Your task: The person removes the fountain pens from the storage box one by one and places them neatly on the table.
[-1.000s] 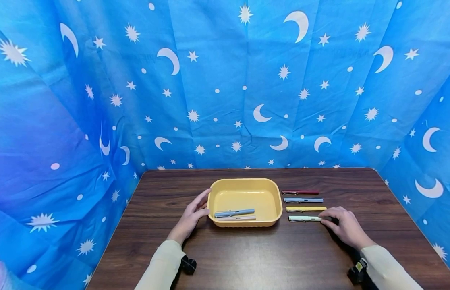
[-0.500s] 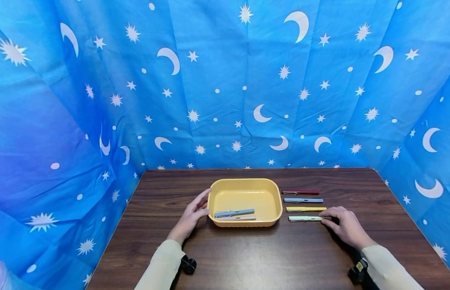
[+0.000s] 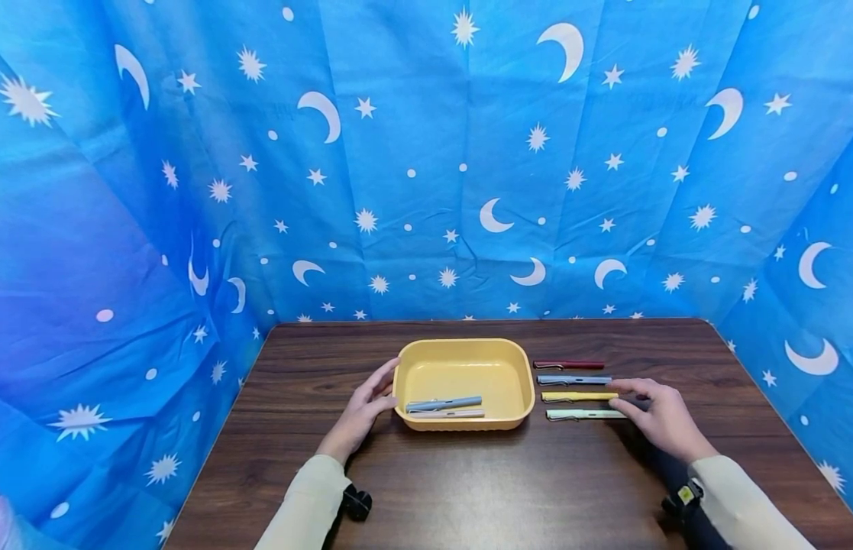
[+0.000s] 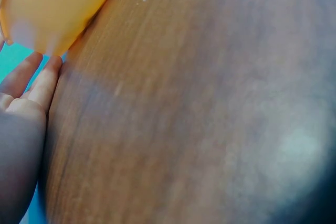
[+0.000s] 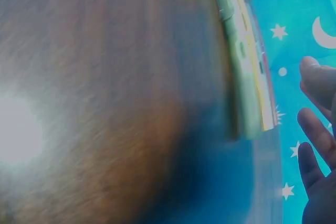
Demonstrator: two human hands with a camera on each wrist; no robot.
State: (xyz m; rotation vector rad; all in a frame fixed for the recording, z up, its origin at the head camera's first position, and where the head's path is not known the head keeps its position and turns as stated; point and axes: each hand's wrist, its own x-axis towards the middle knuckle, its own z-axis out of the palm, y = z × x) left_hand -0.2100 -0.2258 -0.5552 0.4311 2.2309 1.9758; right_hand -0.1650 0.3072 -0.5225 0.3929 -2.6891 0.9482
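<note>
My left hand rests against the left side of a yellow tray, its fingers extended. The left wrist view shows those fingertips at the wall of the tray. Inside the tray lie a blue-grey pen and a pale pink pen. To the tray's right, a dark red pen, a light blue pen, a yellow pen and a mint green pen form a column. My right hand hovers by the right ends of the yellow and light blue pens, fingers spread, holding nothing.
The dark wood table carries the tray and pens near its back edge. A blue cloth with moons and stars hangs behind and at both sides.
My right hand has left the end of the mint green pen and moved slightly back, toward the yellow and light blue pens. My left hand and the tray stay put.
</note>
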